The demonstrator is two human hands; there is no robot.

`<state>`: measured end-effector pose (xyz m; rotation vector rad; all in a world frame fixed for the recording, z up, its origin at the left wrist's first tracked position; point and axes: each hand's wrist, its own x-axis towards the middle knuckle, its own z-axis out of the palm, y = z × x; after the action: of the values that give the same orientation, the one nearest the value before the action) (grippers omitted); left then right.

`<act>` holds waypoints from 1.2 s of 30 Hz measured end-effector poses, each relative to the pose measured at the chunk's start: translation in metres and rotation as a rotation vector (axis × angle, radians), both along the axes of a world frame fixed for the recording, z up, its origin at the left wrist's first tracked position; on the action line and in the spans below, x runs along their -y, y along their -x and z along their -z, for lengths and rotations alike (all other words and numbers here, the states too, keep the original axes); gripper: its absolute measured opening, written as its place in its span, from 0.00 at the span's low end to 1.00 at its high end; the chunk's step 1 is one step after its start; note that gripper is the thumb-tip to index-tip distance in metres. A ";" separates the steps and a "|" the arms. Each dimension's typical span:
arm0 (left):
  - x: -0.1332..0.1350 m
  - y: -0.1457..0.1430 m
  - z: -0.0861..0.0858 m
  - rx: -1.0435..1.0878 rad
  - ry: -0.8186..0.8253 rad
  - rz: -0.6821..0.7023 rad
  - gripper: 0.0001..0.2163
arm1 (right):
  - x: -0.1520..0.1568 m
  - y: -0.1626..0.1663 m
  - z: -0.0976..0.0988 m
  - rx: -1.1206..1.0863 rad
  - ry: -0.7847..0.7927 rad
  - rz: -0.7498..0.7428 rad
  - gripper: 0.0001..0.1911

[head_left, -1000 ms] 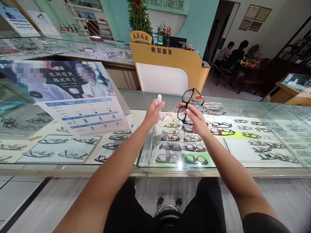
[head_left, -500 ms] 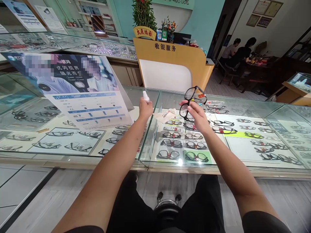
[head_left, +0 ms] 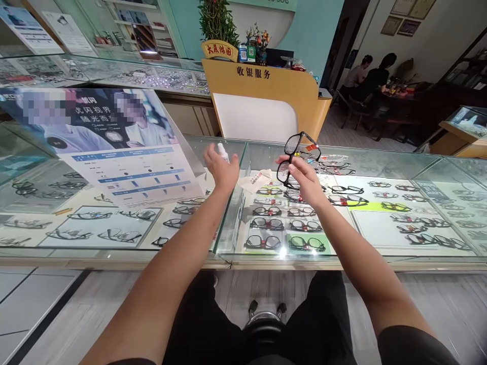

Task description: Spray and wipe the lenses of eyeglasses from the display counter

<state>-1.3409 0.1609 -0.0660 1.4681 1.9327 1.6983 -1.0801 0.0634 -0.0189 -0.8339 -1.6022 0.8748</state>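
In the head view, my left hand has its fingers spread beside a small white spray bottle. The bottle stands upright at the far side of the glass counter, its lower part hidden by the hand. My right hand pinches black-framed eyeglasses by the frame and holds them above the counter, turned on end, with a red tag on one temple. Between my hands a beige cleaning cloth with printed lettering lies on the glass.
Below my hands the glass display counter contains rows of eyeglasses. A large folded advertising sign stands on it at left. Beyond are a wooden cashier desk and, at back right, two seated people. My legs are under the counter's near edge.
The fingers of my left hand have opened and come away from the spray bottle, which sits by the hand. My right hand still holds the eyeglasses. The view has shifted slightly.
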 end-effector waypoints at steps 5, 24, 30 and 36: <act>0.048 -0.025 -0.035 -0.348 -0.023 0.396 0.05 | -0.001 -0.001 -0.003 -0.017 -0.008 -0.003 0.28; 0.045 -0.027 -0.022 -0.755 0.589 0.583 0.10 | -0.002 -0.002 0.001 -0.005 0.012 -0.014 0.29; 0.038 -0.025 -0.022 -0.460 0.379 0.587 0.12 | -0.002 -0.002 0.000 0.009 0.017 -0.005 0.29; 0.030 -0.015 -0.038 0.347 0.318 0.633 0.06 | 0.001 -0.002 -0.003 0.002 0.018 -0.034 0.28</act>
<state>-1.3257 0.1312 -0.0285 1.3520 1.2913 1.1959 -1.0784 0.0629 -0.0157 -0.8223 -1.6165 0.9146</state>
